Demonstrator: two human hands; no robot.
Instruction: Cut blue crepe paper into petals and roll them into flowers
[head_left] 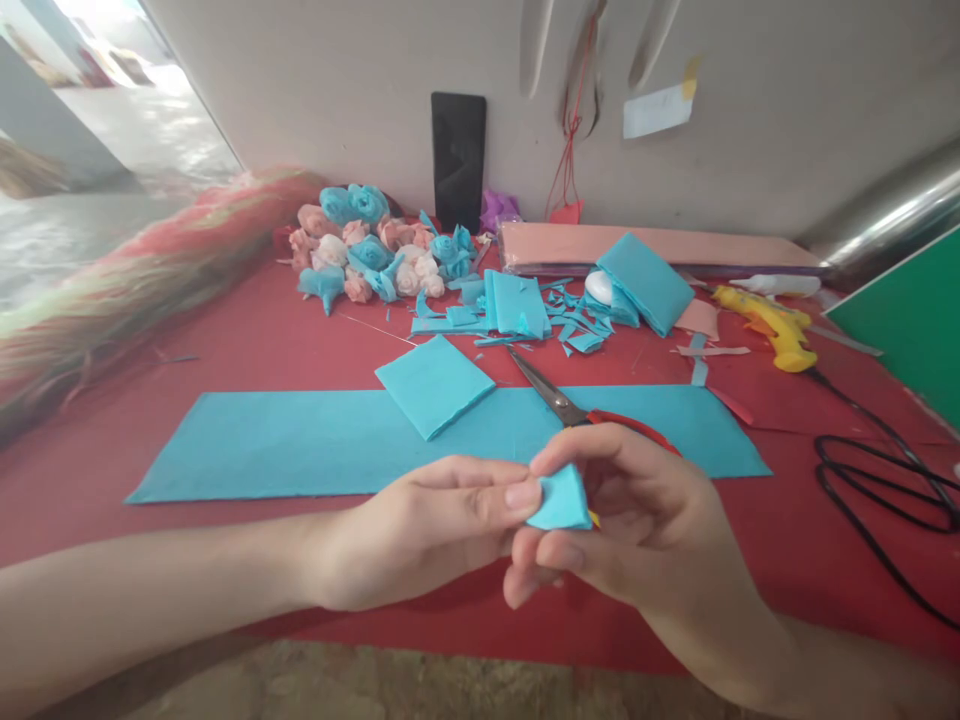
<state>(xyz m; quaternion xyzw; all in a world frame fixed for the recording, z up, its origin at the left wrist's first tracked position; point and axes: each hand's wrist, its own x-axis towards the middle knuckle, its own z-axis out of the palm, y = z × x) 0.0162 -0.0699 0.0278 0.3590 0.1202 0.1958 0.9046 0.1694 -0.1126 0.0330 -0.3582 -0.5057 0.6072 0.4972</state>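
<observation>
Between thumb and fingers, my left hand [435,525] pinches a small folded piece of blue crepe paper [561,498]. My right hand [645,530] curls around the same piece from the other side, its index fingertip at the paper's upper edge and its thumb just below. Just beyond my hands, scissors [561,402] with red handles lie with the blades pointing away; my right hand partly hides the handles. Under them stretches a long blue crepe paper strip [277,440]. A square folded blue paper stack [435,385] rests on its far edge.
Paper roses [369,252] in blue, pink and white are heaped at the back left, beside an upright phone [458,160]. Blue scraps [450,320] and another folded blue stack [646,283] lie mid-back. At right are a yellow glue gun [780,325] and its black cord [862,480].
</observation>
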